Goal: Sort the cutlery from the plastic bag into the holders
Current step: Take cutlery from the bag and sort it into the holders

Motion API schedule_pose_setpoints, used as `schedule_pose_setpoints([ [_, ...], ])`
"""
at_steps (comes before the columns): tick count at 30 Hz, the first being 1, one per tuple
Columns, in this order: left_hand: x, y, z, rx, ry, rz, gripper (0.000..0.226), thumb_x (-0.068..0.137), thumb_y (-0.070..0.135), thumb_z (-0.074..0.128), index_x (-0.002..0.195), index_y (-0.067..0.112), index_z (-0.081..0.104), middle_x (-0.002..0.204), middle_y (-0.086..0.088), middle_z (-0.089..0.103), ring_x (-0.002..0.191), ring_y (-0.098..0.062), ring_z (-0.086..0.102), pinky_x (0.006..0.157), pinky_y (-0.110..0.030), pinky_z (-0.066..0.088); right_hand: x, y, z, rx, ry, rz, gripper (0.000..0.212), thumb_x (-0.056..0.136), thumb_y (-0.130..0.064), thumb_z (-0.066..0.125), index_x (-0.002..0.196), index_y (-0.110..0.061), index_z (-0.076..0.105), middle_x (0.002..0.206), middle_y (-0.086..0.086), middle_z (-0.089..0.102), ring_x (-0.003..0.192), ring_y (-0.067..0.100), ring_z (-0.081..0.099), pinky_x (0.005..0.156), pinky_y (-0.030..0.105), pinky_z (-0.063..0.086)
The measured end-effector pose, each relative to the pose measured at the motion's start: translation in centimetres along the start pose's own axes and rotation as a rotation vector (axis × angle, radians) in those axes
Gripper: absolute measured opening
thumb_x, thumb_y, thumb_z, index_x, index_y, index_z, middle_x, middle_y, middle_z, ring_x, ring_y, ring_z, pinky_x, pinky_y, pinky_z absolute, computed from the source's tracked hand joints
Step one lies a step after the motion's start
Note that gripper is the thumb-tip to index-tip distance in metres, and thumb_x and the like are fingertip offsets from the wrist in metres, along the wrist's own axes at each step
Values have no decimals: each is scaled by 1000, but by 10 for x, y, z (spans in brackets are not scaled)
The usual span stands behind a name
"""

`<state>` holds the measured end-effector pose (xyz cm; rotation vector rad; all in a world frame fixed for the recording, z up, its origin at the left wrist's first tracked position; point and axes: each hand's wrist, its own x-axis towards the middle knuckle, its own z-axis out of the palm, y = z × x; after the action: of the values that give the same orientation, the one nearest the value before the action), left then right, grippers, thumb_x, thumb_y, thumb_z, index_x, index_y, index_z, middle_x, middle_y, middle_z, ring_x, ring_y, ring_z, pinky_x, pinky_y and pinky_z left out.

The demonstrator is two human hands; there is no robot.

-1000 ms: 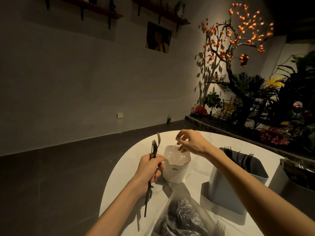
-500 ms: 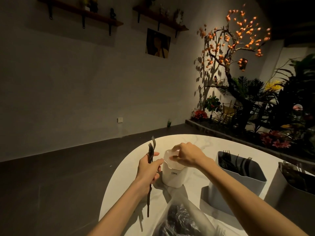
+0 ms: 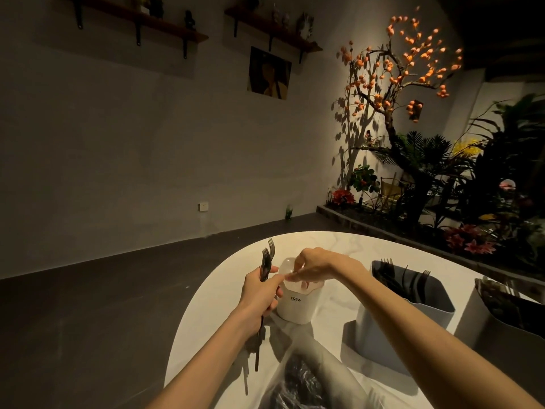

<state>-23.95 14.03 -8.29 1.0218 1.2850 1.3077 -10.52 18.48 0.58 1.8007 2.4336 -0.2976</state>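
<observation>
- three holders stand on the white table (image 3: 206, 293): a small white holder (image 3: 295, 307) in the middle, a grey holder (image 3: 398, 329) to its right with dark forks (image 3: 392, 276) standing tines up inside, and a third holder (image 3: 501, 323) at the right edge, its contents too dark to tell.
- one clear plastic bag (image 3: 312, 376) lies at the near edge, dark cutlery bunched inside.
- the left hand (image 3: 259, 293) grips a small bundle of black forks (image 3: 267, 258), at least two, count unclear; their long axis runs near upright, tines up and away, handles down past the wrist, just left of the white holder.
- the right hand (image 3: 315, 265) hovers over the white holder's mouth, fingers curled downward; whether it pinches anything i cannot tell.
- the two hands' fingers nearly meet at the holder's left rim.
</observation>
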Motion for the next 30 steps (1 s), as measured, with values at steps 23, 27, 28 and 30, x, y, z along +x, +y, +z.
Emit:
schedule_pose_setpoints([
  [23,-2,-5,-9,-4,-59,-42,23,96,37,65,109,17,62,71,-6,62,43,-10,41,42,-21,33,2,17,6,271,263,-84,48,78,-27,84,117,-18,58,115,5,57,88,19,65,60,18,52],
  [27,-2,-4,-9,0,-56,-38,24,97,37,65,108,16,63,69,-5,61,43,-10,40,42,-22,31,7,13,17,91,297,-90,93,69,-42,88,146,-29,37,133,7,42,117,26,51,93,33,52],
  [28,-2,-4,-8,4,-56,-36,25,96,37,65,108,15,63,68,-5,61,42,-10,40,42,-22,32,9,11,20,66,293,-98,94,71,-42,88,148,-31,36,135,7,43,118,26,51,96,34,51],
  [30,-2,-4,-8,13,-52,-36,26,96,37,65,109,15,63,68,-5,61,42,-10,40,41,-21,32,11,10,26,16,293,-112,86,75,-38,85,148,-28,41,134,7,46,117,24,52,95,31,51],
])
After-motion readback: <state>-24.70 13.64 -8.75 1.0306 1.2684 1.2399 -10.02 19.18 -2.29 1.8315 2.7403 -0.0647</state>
